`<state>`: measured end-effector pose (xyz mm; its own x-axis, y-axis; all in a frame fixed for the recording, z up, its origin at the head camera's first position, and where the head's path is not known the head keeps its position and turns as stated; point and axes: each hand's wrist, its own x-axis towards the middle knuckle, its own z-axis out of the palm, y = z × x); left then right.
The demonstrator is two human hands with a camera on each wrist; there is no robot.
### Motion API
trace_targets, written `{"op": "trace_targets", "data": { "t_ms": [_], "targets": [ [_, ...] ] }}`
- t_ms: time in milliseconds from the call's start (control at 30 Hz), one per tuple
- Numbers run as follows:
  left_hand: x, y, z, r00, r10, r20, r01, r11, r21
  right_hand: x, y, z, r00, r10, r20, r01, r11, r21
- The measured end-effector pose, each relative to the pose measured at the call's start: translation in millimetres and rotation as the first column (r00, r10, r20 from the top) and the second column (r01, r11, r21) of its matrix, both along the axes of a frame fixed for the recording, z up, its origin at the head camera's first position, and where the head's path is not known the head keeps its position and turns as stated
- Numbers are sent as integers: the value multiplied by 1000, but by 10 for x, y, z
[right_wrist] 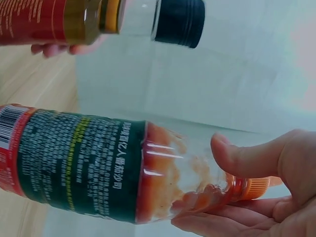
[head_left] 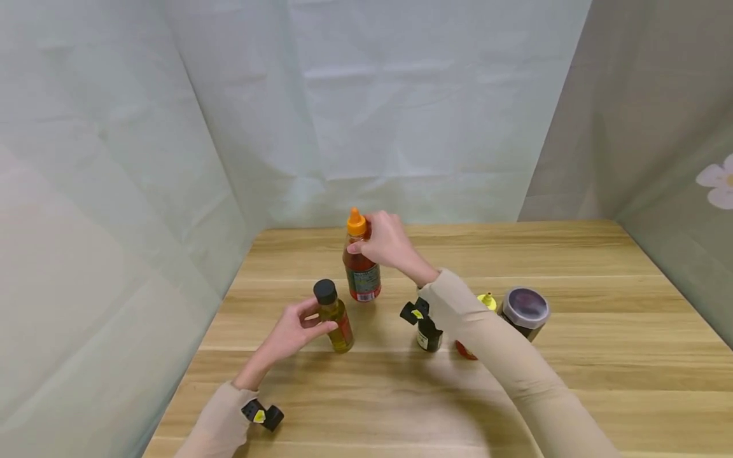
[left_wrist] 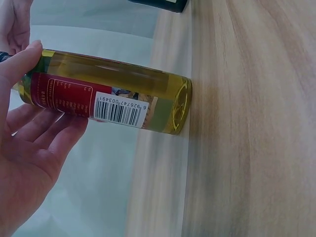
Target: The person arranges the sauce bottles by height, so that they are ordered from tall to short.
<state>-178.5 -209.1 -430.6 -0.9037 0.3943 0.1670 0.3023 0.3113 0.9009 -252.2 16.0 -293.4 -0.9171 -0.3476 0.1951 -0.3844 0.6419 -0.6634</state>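
Note:
My left hand (head_left: 294, 331) holds an upright oil bottle (head_left: 342, 327) with a black cap, near the left side of the table. In the left wrist view, the thumb lies over the upper part of this oil bottle (left_wrist: 113, 94), with fingers around its far side; a red label and barcode face the camera. Just behind it stands a ketchup bottle (head_left: 363, 280) with an orange nozzle cap. My right hand (head_left: 389, 240) grips this one around its neck, thumb in front. The right wrist view shows the ketchup bottle's green label (right_wrist: 79, 163) and the thumb beside its clear shoulder.
Right of the held bottles is a small dark bottle (head_left: 429, 337), partly hidden by the right wrist camera. Beyond the right sleeve are a yellow-tipped bottle (head_left: 487, 301) and a dark jar with a greyish lid (head_left: 527, 308). Pale cloth walls (head_left: 378, 127) enclose the wooden table (head_left: 601, 356).

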Motion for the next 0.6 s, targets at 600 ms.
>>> {"op": "trace_targets", "data": {
  "t_ms": [600],
  "targets": [
    [-33, -6, -31, 1000, 17, 21, -16, 1000, -8, -442, -252, -149, 996, -70, 58, 67, 996, 57]
  ]
}}
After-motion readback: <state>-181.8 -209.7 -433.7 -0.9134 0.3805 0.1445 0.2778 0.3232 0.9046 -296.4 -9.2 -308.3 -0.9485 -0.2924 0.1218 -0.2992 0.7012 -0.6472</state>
